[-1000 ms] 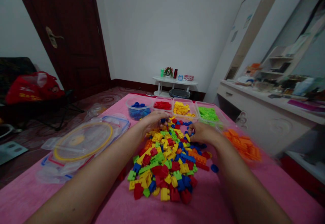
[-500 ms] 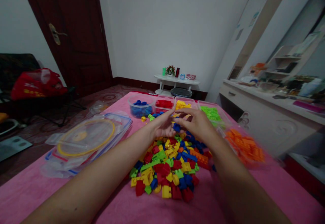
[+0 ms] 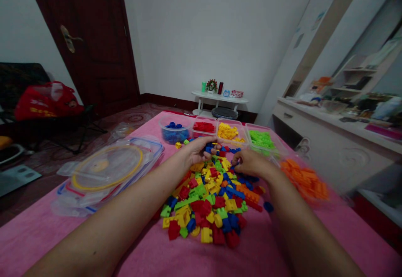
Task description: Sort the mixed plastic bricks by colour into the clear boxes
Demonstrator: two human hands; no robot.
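A pile of mixed toy building bricks (image 3: 210, 197) in red, yellow, green, blue and orange lies on the pink cloth (image 3: 264, 243). Over its far left part, my left hand (image 3: 201, 150) is curled, palm up, around blue bricks (image 3: 209, 147). My right hand (image 3: 249, 162) reaches down at the far right of the pile, its fingers bent together among blue bricks there. Its fingertips are partly hidden, and what they pinch looks like a blue brick.
Behind the pile stand clear tubs of blue (image 3: 175, 134), red (image 3: 204, 127), yellow (image 3: 228, 131) and green bricks (image 3: 261, 139). A tub of orange bricks (image 3: 304, 180) is at the right. Stacked clear lids (image 3: 109, 172) lie left. A white dresser (image 3: 339, 130) flanks the right side.
My right hand has left my left hand and moved right and down to the pile. My left hand has lowered slightly, keeping blue bricks in its palm.
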